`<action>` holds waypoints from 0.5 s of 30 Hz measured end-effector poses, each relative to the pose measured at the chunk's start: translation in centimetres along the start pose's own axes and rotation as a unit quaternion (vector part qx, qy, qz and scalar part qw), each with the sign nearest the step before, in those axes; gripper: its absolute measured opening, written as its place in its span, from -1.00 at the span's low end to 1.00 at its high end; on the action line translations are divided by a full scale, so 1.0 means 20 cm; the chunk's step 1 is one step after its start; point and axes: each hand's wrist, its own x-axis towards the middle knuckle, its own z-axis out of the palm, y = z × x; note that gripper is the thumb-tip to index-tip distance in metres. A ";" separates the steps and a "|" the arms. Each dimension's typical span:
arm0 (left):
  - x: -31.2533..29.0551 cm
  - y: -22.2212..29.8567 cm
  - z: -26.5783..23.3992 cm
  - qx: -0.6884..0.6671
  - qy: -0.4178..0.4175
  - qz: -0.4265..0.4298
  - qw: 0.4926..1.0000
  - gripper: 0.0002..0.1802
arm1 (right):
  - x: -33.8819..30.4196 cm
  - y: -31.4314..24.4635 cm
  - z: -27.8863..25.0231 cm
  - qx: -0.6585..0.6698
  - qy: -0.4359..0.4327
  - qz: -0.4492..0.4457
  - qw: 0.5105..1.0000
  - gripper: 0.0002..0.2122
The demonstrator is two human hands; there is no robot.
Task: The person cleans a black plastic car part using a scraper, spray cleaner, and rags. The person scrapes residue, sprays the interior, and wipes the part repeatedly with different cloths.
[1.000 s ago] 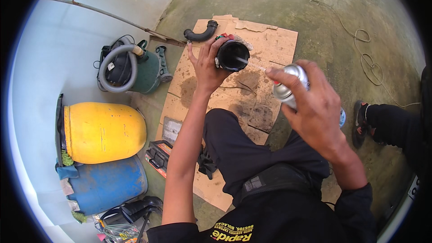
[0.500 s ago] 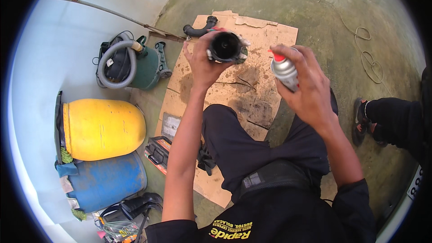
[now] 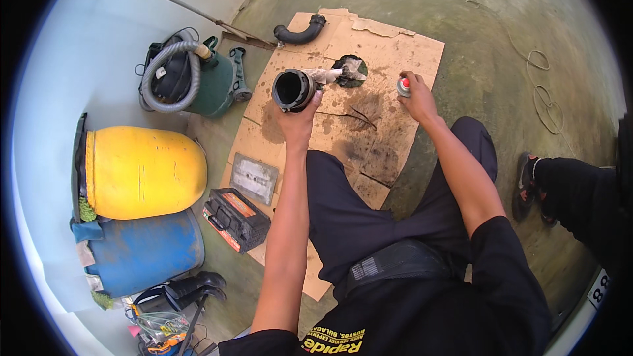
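My left hand (image 3: 300,123) is closed round a black tubular part (image 3: 307,86), held above the cardboard with its round open mouth turned up toward me. Its inside looks dark. In my right hand (image 3: 420,102) is a silver spray can (image 3: 402,90) with a red nozzle, over the right side of the cardboard. Behind the tube, a whitish crumpled rag (image 3: 323,76) reaches toward a dark object (image 3: 349,66) partly covered with something white; its kind is unclear. A black curved hose (image 3: 300,34) lies at the far edge.
Under these lies stained cardboard (image 3: 402,53). To the left are a car battery (image 3: 236,219), a grey flat plate (image 3: 254,178), a green vacuum cleaner (image 3: 214,82), and yellow (image 3: 145,173) and blue (image 3: 148,250) barrels. Another person's leg (image 3: 570,184) is at right; a cord (image 3: 542,86) crosses the floor.
The tubular part has come left and down in my left hand. My right hand has moved the spray can away from me, with its top now facing up. The rag and dark object show.
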 end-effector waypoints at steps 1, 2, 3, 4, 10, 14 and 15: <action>-0.02 0.00 -0.02 -0.019 -0.001 -0.033 0.999 -0.17 | 0.00 0.06 0.04 -0.015 -0.007 0.018 1.000 -0.32; -0.05 0.02 0.01 -0.015 0.021 -0.035 0.999 -0.19 | 0.00 0.09 0.05 -0.029 -0.011 0.037 0.999 -0.32; -0.07 0.03 0.03 -0.025 0.007 -0.045 0.999 -0.23 | 0.00 0.11 0.06 -0.074 0.029 0.033 0.996 -0.33; -0.07 0.02 0.01 -0.031 -0.001 -0.050 0.998 -0.27 | 0.01 0.06 0.06 -0.114 0.069 0.021 0.991 -0.33; -0.10 0.03 0.00 -0.150 -0.088 -0.157 0.972 -0.32 | -0.07 -0.42 -0.06 0.181 -0.032 -0.131 0.974 -0.42; -0.16 0.07 0.10 -0.200 -0.149 -0.191 0.949 -0.28 | -0.12 -0.49 -0.06 0.328 -0.128 -0.089 0.932 -0.58; -0.16 0.06 0.10 -0.224 -0.142 -0.213 0.940 -0.26 | -0.12 -0.48 -0.07 0.321 -0.144 -0.063 0.934 -0.60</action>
